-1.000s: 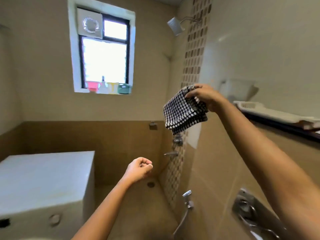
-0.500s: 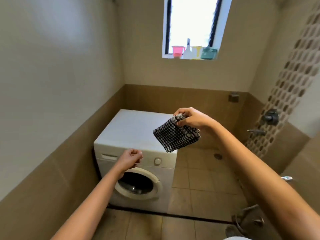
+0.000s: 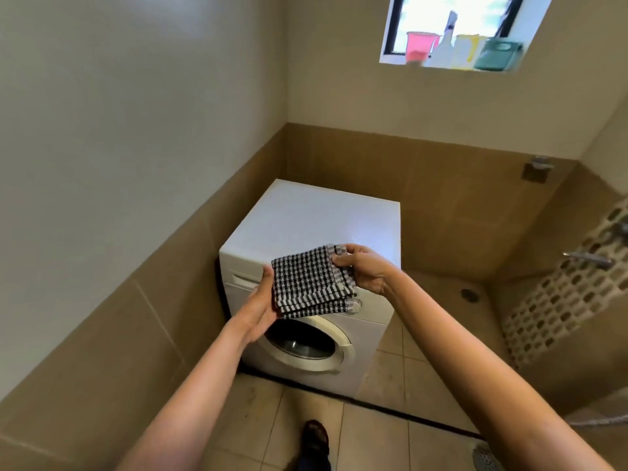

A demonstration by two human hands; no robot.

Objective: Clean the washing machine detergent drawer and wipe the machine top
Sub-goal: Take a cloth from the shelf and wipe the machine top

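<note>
A white front-loading washing machine (image 3: 323, 219) stands in the corner against the left wall, its flat top bare. Its detergent drawer (image 3: 243, 280) sits closed at the upper left of the front panel, above the round door (image 3: 306, 345). In front of the panel I hold a folded black-and-white checked cloth (image 3: 307, 283). My right hand (image 3: 363, 268) pinches its top right corner. My left hand (image 3: 261, 307) holds the cloth's left edge from below, the thumb on top.
Tiled floor runs to the right of the machine, with a drain (image 3: 470, 294) and wall taps (image 3: 588, 260) on the mosaic strip. The window sill (image 3: 452, 64) above carries several containers. My foot (image 3: 314, 436) stands on the tiles before the machine.
The view swung down and closer to the machine. My right hand lowered the cloth in front of the panel, and my left hand, a loose fist before, came up and took its left edge.
</note>
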